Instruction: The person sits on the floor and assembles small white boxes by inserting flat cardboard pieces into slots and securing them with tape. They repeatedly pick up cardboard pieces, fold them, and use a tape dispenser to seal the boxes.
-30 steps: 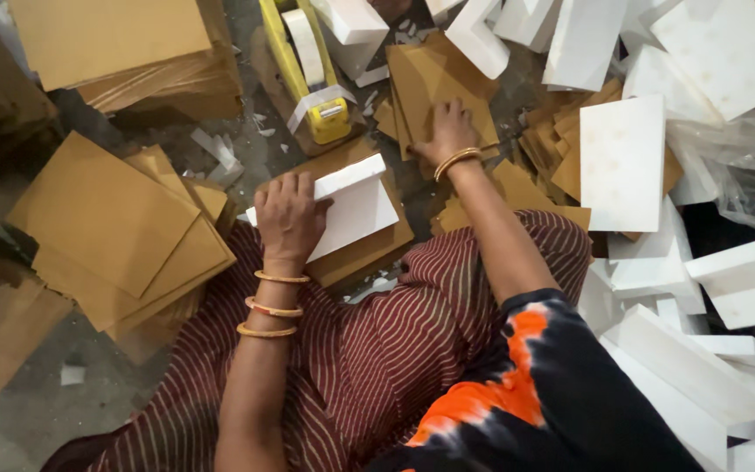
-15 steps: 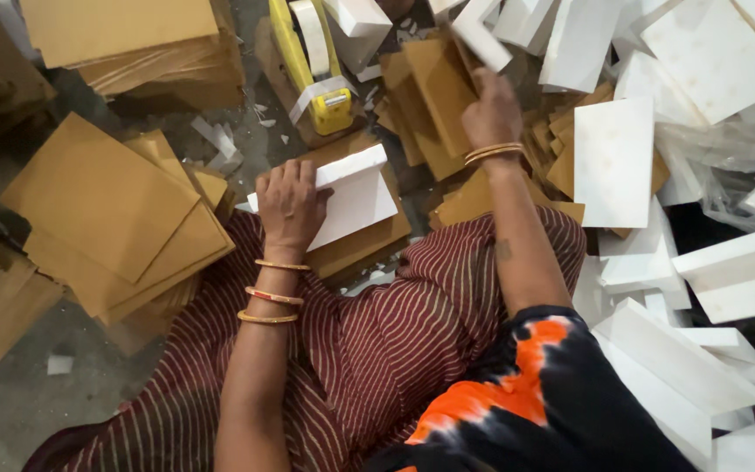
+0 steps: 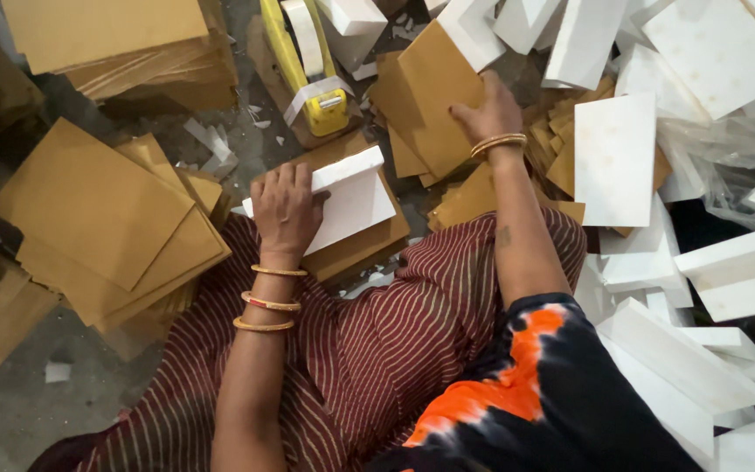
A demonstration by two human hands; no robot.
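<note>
- The person sits on the floor in a maroon striped skirt (image 3: 377, 350), seen from above, both bare arms reaching forward.
- The left hand (image 3: 286, 210), with three bangles at the wrist, lies palm down on the near left end of a white foam slab (image 3: 351, 197); its fingers are spread flat over the slab's edge, pressing rather than closing round it.
- Under that slab, touching it, lies a brown cardboard sheet (image 3: 356, 249), resting on the person's lap.
- The right hand (image 3: 491, 114), stretched farther out, grips the edge of a tilted brown cardboard piece (image 3: 430, 96), fingers curled over its right side and thumb beneath.
- Just beyond the left hand stands a yellow tape dispenser (image 3: 312, 65).
- To the left of the left hand, a fanned cardboard stack (image 3: 98, 218).
- To the right of the right hand, a heap of white foam blocks (image 3: 613, 157), well past its fingers.
</note>
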